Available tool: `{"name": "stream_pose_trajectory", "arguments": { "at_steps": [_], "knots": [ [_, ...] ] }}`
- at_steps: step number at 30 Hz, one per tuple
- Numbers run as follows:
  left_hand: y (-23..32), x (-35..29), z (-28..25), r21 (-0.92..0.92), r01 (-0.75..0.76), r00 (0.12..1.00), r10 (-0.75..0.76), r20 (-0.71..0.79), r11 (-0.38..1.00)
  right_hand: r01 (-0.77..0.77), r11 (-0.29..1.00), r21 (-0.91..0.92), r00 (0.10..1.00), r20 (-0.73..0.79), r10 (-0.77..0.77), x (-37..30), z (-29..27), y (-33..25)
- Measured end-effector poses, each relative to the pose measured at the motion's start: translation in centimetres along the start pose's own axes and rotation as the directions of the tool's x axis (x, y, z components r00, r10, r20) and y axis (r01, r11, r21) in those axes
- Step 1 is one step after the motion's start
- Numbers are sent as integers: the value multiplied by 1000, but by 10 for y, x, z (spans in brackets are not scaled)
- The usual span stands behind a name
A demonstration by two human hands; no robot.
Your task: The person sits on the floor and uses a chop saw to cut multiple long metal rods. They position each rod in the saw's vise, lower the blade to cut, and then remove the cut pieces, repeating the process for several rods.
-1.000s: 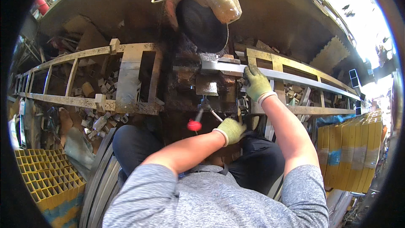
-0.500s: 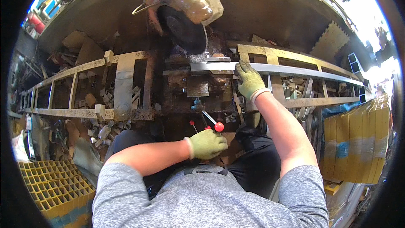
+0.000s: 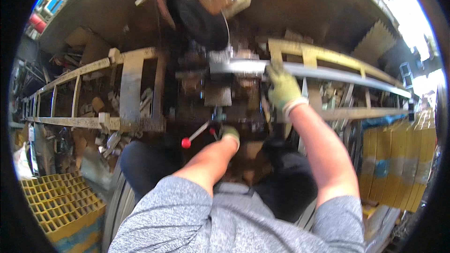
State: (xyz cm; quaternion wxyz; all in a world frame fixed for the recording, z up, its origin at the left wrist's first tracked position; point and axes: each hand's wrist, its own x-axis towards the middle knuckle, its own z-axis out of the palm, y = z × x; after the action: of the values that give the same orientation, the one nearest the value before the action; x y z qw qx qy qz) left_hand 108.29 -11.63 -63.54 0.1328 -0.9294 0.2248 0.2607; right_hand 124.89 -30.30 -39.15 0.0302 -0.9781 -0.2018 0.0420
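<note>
My right hand (image 3: 284, 90), in a yellow-green glove, grips a long silvery metal bar (image 3: 323, 72) near its left end. The bar lies across a dark machine bed and runs off to the right. Below the clamp (image 3: 218, 96), my gloved left hand (image 3: 230, 135) reaches in close to the levers; its fingers are blurred and partly hidden. A pale lever with a red knob (image 3: 186, 143) points down to the left. Another, smaller red knob (image 3: 213, 131) shows beside my left hand. Above the bar hangs a large dark disc (image 3: 197, 21) of a cutting machine.
Ladder-like metal frames (image 3: 79, 124) extend left, with a yellow-edged frame (image 3: 328, 55) on the right. Offcuts (image 3: 112, 143) litter the area beneath. A stack of yellow-ended tubes (image 3: 58, 197) stands lower left, and wrapped yellowish bundles (image 3: 398, 154) lie to the right.
The red-knobbed lever has swung from right to left. My left hand has moved up and away from me toward the clamp. The right hand stays on the bar; the whole view has shifted slightly.
</note>
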Motion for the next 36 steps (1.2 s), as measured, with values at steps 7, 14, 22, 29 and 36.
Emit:
{"name": "stream_pose_trajectory", "arguments": {
  "at_steps": [7,14,22,29,36],
  "knots": [
    [-50,-106,-81,-120,-670,729,619,-294,732,61,998,-13,991,-121,-62,-1,8,3],
    [-180,-241,-105,-865,-230,756,-478,-447,446,36,998,-49,998,-54,-38,1,4,-1],
    [-189,-215,-78,-880,298,927,-108,359,-371,12,998,-56,1000,22,-10,1,-13,-8],
    [-182,-225,-96,-951,270,944,-150,292,-152,-6,1000,-27,1000,-12,6,4,-10,-8],
    [-202,-212,-48,-800,-272,913,-406,-39,-535,53,830,556,934,-321,155,-71,29,-70]
  ]
}}
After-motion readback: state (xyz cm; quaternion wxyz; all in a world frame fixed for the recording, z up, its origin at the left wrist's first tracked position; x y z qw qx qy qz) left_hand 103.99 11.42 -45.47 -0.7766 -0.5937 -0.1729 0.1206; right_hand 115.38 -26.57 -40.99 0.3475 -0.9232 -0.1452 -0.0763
